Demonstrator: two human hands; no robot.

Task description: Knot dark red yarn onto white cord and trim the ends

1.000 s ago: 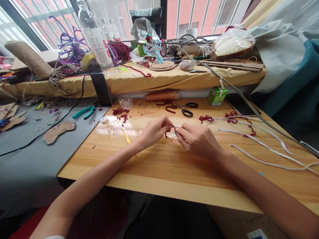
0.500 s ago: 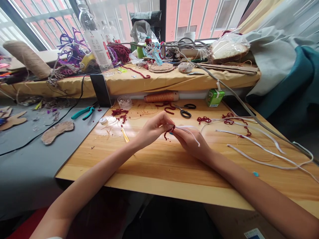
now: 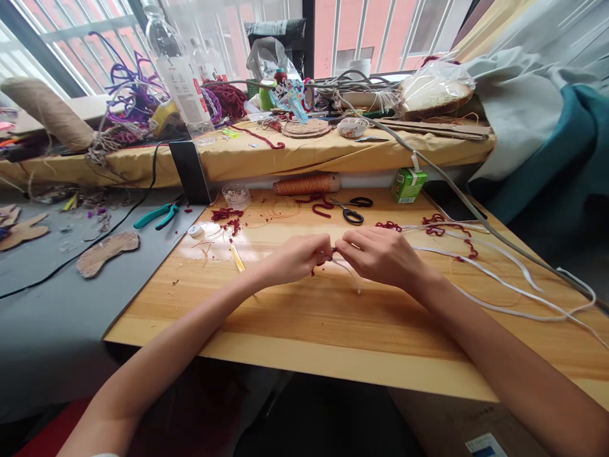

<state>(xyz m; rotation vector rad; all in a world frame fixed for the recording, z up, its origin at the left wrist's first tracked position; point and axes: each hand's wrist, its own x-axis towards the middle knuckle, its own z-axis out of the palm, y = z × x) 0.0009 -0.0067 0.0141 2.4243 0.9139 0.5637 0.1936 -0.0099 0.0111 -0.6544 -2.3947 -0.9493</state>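
Above the middle of the wooden table (image 3: 285,324), my left hand (image 3: 307,257) is closed on a small piece of dark red chenille yarn (image 3: 320,266), whose end hangs below the fingers. Close beside it on the right, my right hand (image 3: 375,254) has its fingers pinched together at the same dark red yarn; the fingertips nearly meet those of my left hand. A white cord (image 3: 349,274) hangs between and under the hands. How it joins the yarn is hidden by the fingers.
Black-handled scissors (image 3: 353,216) and an orange thread spool (image 3: 306,185) lie beyond the hands. White cords (image 3: 499,274) and red yarn (image 3: 434,223) are at right. Left are a yellow-handled tool (image 3: 237,258), red scraps (image 3: 227,216) and teal pliers (image 3: 157,216). Behind stands a cluttered shelf (image 3: 304,152).
My right hand has turned and risen, its back now upward. My left hand has rolled and lowered slightly, its fingers curled more. The white cord end has shifted left and down.
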